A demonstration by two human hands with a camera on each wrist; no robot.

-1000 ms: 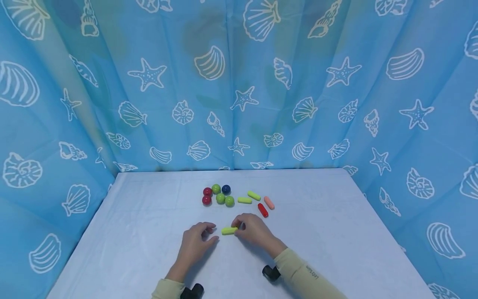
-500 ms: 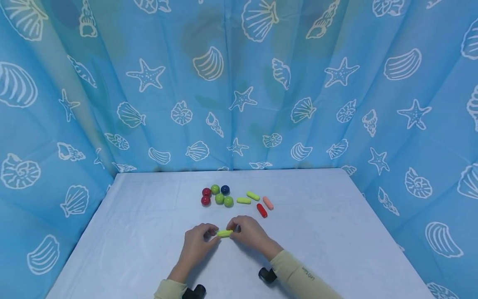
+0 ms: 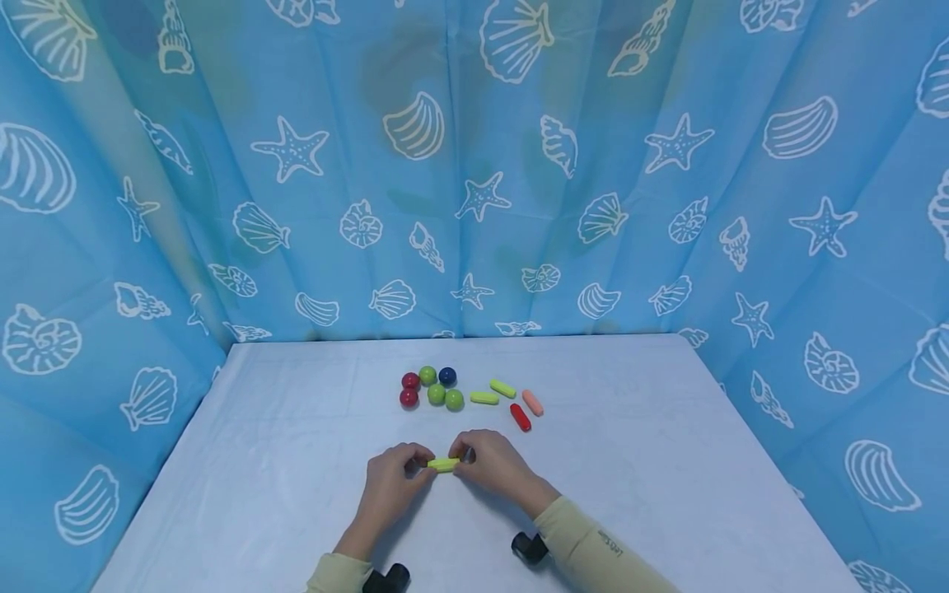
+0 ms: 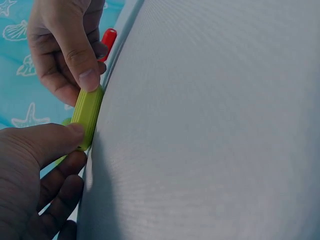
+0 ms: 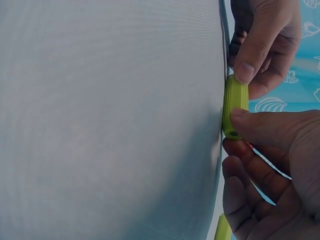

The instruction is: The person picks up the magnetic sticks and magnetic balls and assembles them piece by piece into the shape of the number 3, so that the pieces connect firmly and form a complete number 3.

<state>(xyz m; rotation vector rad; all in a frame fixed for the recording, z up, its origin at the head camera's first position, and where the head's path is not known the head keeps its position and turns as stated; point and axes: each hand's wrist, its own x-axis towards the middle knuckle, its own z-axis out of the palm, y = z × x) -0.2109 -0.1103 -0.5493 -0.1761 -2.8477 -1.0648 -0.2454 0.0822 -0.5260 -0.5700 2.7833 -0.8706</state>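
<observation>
A yellow-green ribbed stick (image 3: 443, 465) lies sideways between my two hands, low over the white tabletop. My left hand (image 3: 391, 479) pinches its left end with thumb and fingertips. At the other end, my right hand (image 3: 495, 463) pinches it the same way. The right wrist view shows grooves along the stick (image 5: 236, 92) and a dark hole in its end. The fingertips cover both ends of the stick (image 4: 90, 111) in part in the left wrist view. Whether it touches the cloth I cannot tell.
Behind the hands are red balls (image 3: 409, 398), green balls (image 3: 455, 400) and a dark blue ball (image 3: 447, 376). Right of them lie two yellow-green sticks (image 3: 485, 398), a pink stick (image 3: 532, 403) and a red stick (image 3: 521, 417). A blue shell-print curtain (image 3: 460, 206) surrounds the white table (image 3: 630, 461).
My right hand has moved left with the yellow-green stick. The left hand, apart from the stick one second ago, now pinches its left end. The other sticks and balls lie as before.
</observation>
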